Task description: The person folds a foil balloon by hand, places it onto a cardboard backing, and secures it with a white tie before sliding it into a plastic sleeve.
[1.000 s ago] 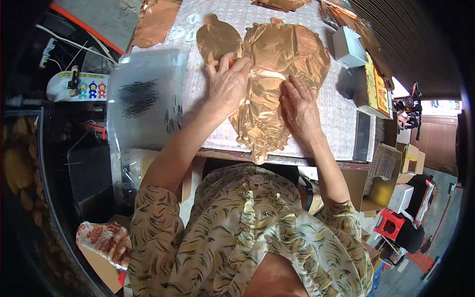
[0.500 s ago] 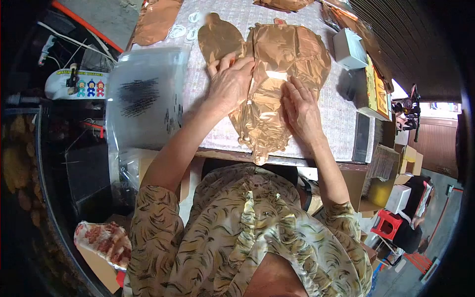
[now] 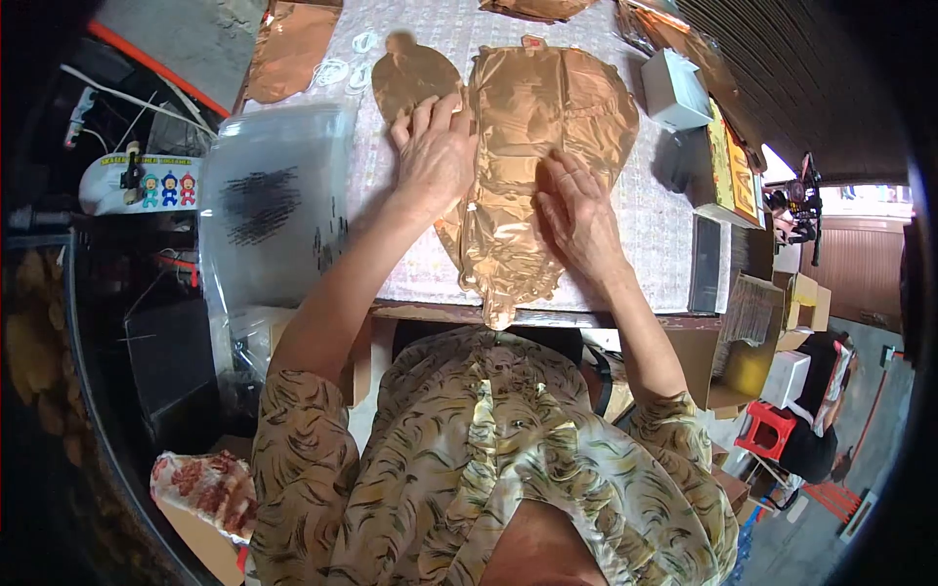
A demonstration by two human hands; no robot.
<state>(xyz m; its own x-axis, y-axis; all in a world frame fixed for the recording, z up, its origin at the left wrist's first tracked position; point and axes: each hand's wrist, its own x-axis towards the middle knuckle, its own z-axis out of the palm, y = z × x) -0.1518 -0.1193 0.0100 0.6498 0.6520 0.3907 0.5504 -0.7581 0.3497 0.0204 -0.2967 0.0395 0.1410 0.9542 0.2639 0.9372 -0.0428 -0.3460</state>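
Observation:
A flat copper-coloured foil balloon (image 3: 518,117) lies on the cloth-covered table in front of me, its narrow end reaching the near edge. A rounded part of it, duller in tone, spreads out at the upper left (image 3: 415,78). My left hand (image 3: 430,156) rests where this rounded part meets the main body, fingers stretched and slightly bent. On the right half of the balloon my right hand (image 3: 581,210) lies with its fingers extended against the creased foil. I see nothing held in either hand; the undersides of the fingers are hidden.
Left of the balloon lies a stack of clear plastic bags (image 3: 278,166) with black print. White coiled ribbons (image 3: 332,71) and another copper foil sheet (image 3: 291,49) are behind it. A white box (image 3: 676,90) and a yellow box (image 3: 728,161) stand at the right edge.
The whole view has shifted slightly left. My right hand has slid a little on the foil, and the bright reflection between my hands has faded. Both hands stay on the balloon.

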